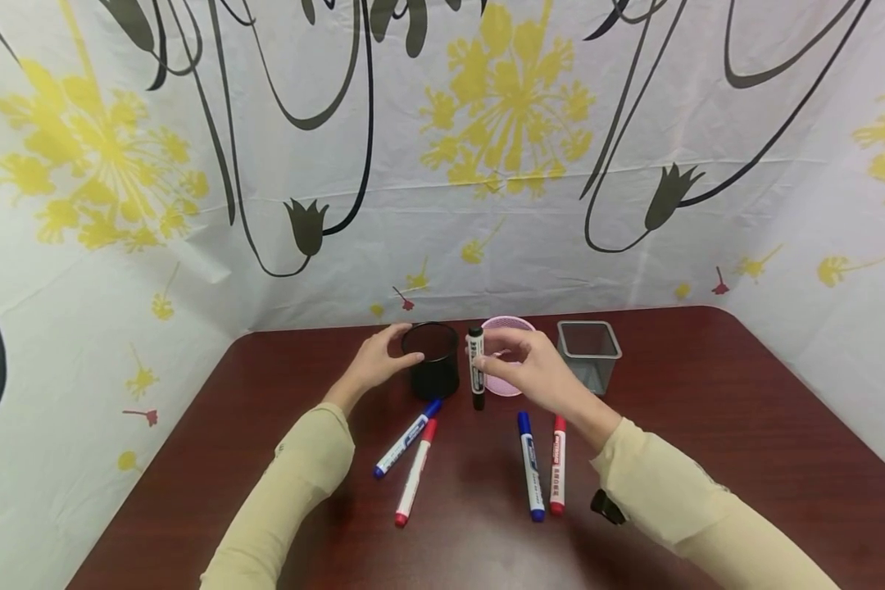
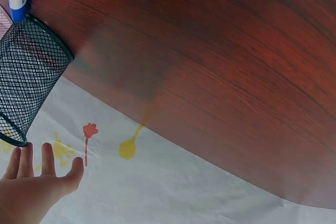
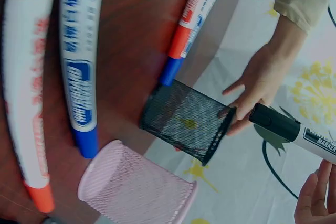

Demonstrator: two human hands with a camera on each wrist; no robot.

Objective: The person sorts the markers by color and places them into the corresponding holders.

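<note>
Mid-frame, right hand (image 1: 534, 370) pinches black marker (image 1: 476, 351), likely light, stiff, best held mid-barrel; left hand (image 1: 374, 360), unclenched, is at black cup (image 1: 435, 378)'s rim.

The right fingers (image 3: 317, 195) hold a black-capped marker (image 3: 296, 132) near a black mesh cup (image 3: 184, 121).

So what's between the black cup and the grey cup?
Head view: the pink cup, plus the black-capped marker pinched in the right hand.
</note>
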